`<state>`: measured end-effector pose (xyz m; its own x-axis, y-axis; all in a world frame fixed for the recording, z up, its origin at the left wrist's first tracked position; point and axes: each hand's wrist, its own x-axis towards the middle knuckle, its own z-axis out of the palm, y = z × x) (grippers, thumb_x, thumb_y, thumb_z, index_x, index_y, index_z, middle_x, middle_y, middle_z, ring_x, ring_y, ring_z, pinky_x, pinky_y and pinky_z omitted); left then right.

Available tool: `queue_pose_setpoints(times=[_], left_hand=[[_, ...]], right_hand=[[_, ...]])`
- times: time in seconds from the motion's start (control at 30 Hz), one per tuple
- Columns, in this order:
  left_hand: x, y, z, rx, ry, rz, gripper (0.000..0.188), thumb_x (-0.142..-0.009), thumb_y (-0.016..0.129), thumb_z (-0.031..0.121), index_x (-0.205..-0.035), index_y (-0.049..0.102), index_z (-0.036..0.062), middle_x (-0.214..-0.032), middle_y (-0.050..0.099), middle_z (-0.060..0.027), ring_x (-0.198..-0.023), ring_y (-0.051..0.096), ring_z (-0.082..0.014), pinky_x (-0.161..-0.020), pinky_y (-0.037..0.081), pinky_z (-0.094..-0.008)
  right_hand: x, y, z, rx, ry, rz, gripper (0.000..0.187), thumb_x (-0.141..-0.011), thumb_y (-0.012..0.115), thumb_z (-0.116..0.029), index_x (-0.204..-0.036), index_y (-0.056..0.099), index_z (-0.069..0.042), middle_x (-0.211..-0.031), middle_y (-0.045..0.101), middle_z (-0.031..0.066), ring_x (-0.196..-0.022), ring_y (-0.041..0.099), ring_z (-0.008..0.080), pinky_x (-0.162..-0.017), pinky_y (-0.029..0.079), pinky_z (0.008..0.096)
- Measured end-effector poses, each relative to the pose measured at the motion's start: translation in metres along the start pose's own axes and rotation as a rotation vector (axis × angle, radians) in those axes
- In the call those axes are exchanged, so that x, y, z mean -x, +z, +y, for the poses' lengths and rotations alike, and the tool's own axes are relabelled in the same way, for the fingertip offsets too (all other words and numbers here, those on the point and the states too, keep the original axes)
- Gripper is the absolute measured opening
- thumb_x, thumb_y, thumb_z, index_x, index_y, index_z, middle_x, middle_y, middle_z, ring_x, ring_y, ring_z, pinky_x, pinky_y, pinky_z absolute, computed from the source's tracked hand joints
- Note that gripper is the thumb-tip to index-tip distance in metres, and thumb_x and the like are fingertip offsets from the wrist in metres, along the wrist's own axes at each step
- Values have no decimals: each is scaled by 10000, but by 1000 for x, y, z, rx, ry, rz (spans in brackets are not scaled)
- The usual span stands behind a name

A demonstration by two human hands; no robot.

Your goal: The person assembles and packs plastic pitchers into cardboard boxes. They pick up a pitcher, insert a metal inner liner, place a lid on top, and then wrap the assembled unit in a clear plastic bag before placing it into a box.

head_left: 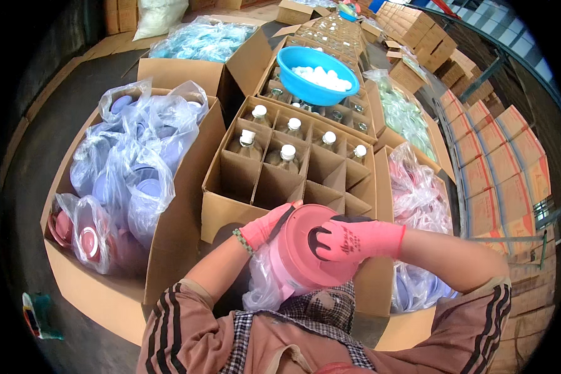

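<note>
Against my apron I hold a pink plastic container, its round pink lid (302, 246) facing up. A crumpled clear plastic bag (262, 280) hangs on its left side. My left hand (265, 227), in a pink and black glove, is closed round the left rim. The right hand (358, 240), gloved alike, lies over the lid with fingers curled onto its middle; what the fingertips grip is partly hidden. Just beyond both hands stands a divided carton (224, 209) holding several clear bottles with white caps (288, 153); its near cells hold no bottles.
At left, a large carton (100, 290) holds bagged lilac and red plastic ware (149, 187). A blue basin (287, 62) of white caps rests on bottle cartons ahead. Cartons of pink and green bagged ware (411, 193) line the right, beside stacked boxes (492, 181).
</note>
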<state>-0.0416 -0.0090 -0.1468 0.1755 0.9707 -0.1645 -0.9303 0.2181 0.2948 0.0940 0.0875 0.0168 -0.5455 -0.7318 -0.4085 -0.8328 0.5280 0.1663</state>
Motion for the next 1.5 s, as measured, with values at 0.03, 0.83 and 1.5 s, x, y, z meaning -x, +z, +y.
queue_pose_setpoints(times=[0.03, 0.83, 1.5], left_hand=[[4, 15, 2, 18, -14, 49, 307, -894, 429, 297, -957, 549, 22, -902, 603, -49, -769, 558, -131, -732, 464, -270], [147, 67, -64, -2393, 461, 304, 549, -642, 661, 343, -1051, 482, 24, -956, 531, -152, -920, 503, -300, -844, 368, -409], [227, 136, 3, -1077, 1840, 842, 346, -800, 498, 126, -1125, 440, 23, -1106, 495, -102, -988, 497, -221, -835, 403, -352]], right_hand=[[-5, -37, 0, 40, 30, -198, 121, -711, 490, -135, -820, 476, -83, -832, 491, 72, -759, 493, 189, -642, 411, 313], [-104, 116, -167, -2400, 841, 874, 454, -842, 500, -390, -1075, 493, -1, -999, 517, 23, -911, 459, 110, -816, 380, 253], [-37, 35, -143, -1746, 755, 381, 366, -823, 507, -326, -944, 579, 12, -917, 609, 69, -852, 551, 126, -761, 422, 244]])
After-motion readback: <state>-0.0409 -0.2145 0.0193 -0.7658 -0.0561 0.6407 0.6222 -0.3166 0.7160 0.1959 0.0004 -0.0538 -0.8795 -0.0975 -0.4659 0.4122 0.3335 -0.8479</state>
